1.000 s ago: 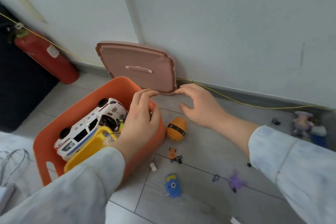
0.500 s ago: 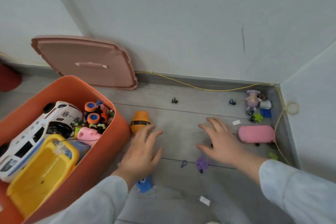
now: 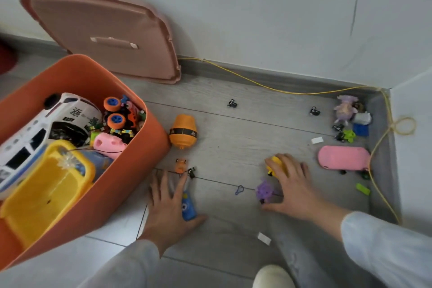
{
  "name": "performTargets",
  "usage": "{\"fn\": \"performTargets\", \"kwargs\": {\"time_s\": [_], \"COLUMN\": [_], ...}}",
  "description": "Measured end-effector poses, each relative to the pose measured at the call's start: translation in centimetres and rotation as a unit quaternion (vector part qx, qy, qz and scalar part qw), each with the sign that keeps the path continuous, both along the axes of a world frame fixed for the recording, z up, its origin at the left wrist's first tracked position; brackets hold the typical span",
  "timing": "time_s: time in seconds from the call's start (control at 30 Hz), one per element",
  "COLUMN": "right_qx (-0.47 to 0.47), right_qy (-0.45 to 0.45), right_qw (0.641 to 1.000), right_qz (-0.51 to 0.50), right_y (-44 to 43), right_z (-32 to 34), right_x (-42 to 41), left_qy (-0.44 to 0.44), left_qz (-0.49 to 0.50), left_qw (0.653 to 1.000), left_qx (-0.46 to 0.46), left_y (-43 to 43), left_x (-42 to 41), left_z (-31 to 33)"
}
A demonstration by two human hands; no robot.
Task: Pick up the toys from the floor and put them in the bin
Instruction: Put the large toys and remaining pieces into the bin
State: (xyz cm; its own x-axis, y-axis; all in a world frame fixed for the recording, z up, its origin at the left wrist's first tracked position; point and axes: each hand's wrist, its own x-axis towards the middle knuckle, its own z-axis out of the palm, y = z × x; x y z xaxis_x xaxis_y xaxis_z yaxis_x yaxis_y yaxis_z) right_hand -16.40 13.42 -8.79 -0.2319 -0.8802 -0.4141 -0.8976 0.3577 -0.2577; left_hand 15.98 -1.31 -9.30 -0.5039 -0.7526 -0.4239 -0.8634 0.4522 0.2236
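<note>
The orange bin (image 3: 153, 112) stands at the left, holding a white toy car (image 3: 46, 121), a yellow bucket (image 3: 42, 196) and several small toys. My left hand (image 3: 168, 203) lies spread on the floor right of the bin, with a blue toy (image 3: 189, 208) between its index finger and thumb. My right hand (image 3: 297, 187) is spread low over the floor; its fingers cover a yellow toy (image 3: 277, 166), and a purple toy (image 3: 264, 189) sits between thumb and index finger. Loose nearby are an orange barrel toy (image 3: 183, 132) and a tiny orange car (image 3: 181, 165).
The bin's pink lid (image 3: 105, 35) leans on the wall. A pink toy (image 3: 343, 158), a purple figure (image 3: 344, 109) and several small pieces crowd the right corner. A yellow cord (image 3: 257, 82) runs along the skirting. Small black pieces (image 3: 232, 103) lie mid-floor.
Both hands left the bin's rim and dropped to the floor. The left slid back onto the blue toy; the right now covers the yellow toy beside the purple one.
</note>
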Motion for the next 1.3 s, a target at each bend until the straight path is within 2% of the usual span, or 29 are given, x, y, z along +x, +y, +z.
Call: {"fn": "performTargets", "kwargs": {"time_s": [0.17,0.3,0.43,0.53,0.8,0.93,1.07,1.3], "right_qx": [-0.057,-0.079,-0.070,-0.077,-0.071,-0.043,-0.040,-0.090], "right_qy": [0.058,0.071,0.036,-0.012,-0.117,-0.115,-0.138,-0.138], "right_qw": [0.981,0.972,0.972,0.977,0.984,0.986,0.989,0.985], "right_qz": [0.174,0.211,0.223,0.200,0.116,0.111,0.043,-0.045], "right_y": [-0.4,-1.6,-2.3,-2.5,-3.6,-3.5,-3.4,-5.5], "right_z": [-0.7,-0.9,-1.1,-1.7,-1.0,-0.9,-0.4,3.2], "right_x": [2.1,1.8,0.8,0.5,0.5,0.5,0.8,-0.4], "left_qy": [0.041,0.062,0.048,0.035,0.102,0.150,0.209,0.260], "left_qz": [-0.067,-0.109,-0.115,-0.098,0.000,0.036,0.117,0.109], "left_qw": [0.997,0.991,0.990,0.992,0.993,0.988,0.968,0.957], "left_qx": [-0.009,-0.056,-0.067,-0.069,-0.052,0.010,0.077,0.064], "left_y": [-0.6,-1.4,-2.9,-3.4,-2.7,-3.5,-4.3,-4.5], "left_x": [-2.4,-4.8,-6.5,-7.1,-7.3,-7.3,-7.5,-8.8], "left_z": [-1.0,-1.3,-1.3,-1.0,-1.0,-0.3,1.4,5.5]}}
